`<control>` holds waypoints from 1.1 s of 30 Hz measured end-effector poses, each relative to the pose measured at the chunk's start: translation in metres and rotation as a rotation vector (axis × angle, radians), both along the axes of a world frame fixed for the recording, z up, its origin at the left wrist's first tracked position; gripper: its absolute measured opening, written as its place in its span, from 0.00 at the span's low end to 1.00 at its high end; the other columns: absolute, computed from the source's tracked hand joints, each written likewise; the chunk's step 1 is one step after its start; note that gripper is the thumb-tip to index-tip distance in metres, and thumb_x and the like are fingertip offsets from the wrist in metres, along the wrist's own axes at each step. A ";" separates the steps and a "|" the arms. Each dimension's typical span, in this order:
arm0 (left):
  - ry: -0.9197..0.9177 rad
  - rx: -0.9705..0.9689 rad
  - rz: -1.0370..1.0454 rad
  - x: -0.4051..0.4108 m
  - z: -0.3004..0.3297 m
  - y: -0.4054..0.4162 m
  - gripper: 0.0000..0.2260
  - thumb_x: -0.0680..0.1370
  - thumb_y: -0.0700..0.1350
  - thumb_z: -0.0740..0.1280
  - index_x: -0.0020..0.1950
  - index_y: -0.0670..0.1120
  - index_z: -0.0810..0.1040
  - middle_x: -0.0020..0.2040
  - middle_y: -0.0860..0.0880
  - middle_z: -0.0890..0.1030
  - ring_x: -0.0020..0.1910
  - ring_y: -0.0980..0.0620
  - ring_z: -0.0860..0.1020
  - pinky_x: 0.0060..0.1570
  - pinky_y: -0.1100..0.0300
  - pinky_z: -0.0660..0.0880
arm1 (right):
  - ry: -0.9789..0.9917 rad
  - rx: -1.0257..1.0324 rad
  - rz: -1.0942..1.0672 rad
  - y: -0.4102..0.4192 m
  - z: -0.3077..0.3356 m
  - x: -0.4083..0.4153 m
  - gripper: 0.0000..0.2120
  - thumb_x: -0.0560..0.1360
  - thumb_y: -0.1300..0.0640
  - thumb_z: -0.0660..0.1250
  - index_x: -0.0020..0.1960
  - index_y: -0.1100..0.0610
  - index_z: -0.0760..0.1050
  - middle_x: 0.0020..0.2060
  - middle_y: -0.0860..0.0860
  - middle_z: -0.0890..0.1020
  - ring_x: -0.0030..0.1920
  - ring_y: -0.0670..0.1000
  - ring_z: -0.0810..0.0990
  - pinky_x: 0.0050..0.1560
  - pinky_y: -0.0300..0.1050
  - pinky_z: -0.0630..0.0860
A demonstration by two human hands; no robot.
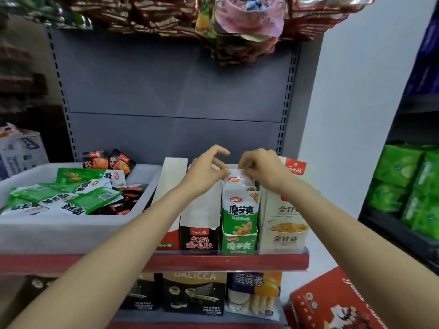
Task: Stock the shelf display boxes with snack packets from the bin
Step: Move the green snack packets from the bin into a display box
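Green-white foil snack packet (234, 180): light, slippery; pinch top edge.
Hands: left hand (206, 169) and right hand (259, 169) pinching packet.

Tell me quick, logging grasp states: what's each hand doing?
Left hand: pinching the green-and-white packet.
Right hand: pinching the same packet's top edge.

Two bare forearms are showing from the bottom corners of the frame up to the wrists, with no sleeve or cuff reaching into view on either one; the left hand (206, 172) and the right hand (261, 170) are wearing no gloves, rings, watch or bracelet as far as the head view is showing, and the short, unpainted-looking fingernails are appearing too blurred for anything more to be told
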State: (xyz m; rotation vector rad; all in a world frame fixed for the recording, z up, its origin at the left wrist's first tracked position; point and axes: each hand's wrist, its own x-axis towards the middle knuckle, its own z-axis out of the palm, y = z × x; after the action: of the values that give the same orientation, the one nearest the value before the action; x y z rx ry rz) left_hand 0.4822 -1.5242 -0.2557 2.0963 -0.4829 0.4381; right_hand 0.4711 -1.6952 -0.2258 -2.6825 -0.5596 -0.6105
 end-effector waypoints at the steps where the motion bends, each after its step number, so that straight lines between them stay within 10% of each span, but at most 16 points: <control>1: -0.020 0.014 -0.001 -0.001 0.001 0.000 0.13 0.74 0.42 0.71 0.55 0.54 0.74 0.43 0.54 0.81 0.38 0.54 0.81 0.45 0.58 0.76 | 0.015 -0.021 0.000 0.001 -0.001 0.000 0.07 0.74 0.65 0.65 0.48 0.56 0.80 0.44 0.53 0.83 0.43 0.52 0.80 0.47 0.45 0.77; 6: -0.057 0.307 -0.033 -0.006 -0.001 -0.003 0.05 0.75 0.37 0.69 0.45 0.46 0.81 0.41 0.52 0.81 0.35 0.58 0.78 0.38 0.68 0.71 | 0.121 -0.138 0.009 0.004 -0.003 -0.001 0.05 0.74 0.64 0.68 0.47 0.58 0.81 0.39 0.48 0.78 0.39 0.48 0.76 0.42 0.39 0.72; 13: -0.145 0.140 0.111 -0.016 0.010 0.029 0.01 0.75 0.43 0.69 0.45 0.49 0.80 0.40 0.55 0.81 0.39 0.61 0.77 0.39 0.75 0.69 | 0.061 0.135 0.070 0.026 0.005 -0.006 0.06 0.75 0.61 0.66 0.50 0.57 0.81 0.41 0.47 0.79 0.43 0.45 0.76 0.46 0.36 0.70; 23: -0.100 0.090 0.500 -0.045 -0.008 0.168 0.02 0.75 0.40 0.68 0.45 0.46 0.80 0.38 0.52 0.80 0.37 0.56 0.76 0.39 0.63 0.67 | 0.110 0.319 0.306 0.168 -0.025 -0.006 0.10 0.74 0.65 0.63 0.52 0.58 0.80 0.46 0.52 0.83 0.48 0.50 0.80 0.48 0.39 0.73; 33: 0.383 0.402 0.555 -0.037 -0.033 0.308 0.28 0.72 0.53 0.72 0.69 0.47 0.70 0.64 0.47 0.77 0.60 0.49 0.75 0.55 0.62 0.68 | 0.330 -0.200 0.447 0.309 -0.057 0.027 0.34 0.72 0.59 0.70 0.74 0.59 0.59 0.71 0.58 0.66 0.70 0.58 0.65 0.67 0.48 0.64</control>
State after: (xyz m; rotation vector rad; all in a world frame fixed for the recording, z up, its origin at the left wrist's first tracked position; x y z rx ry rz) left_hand 0.4454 -1.2160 -0.2892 2.6250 0.2713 0.2478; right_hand 0.4977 -1.3866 -0.2830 -2.6194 -1.1221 0.0115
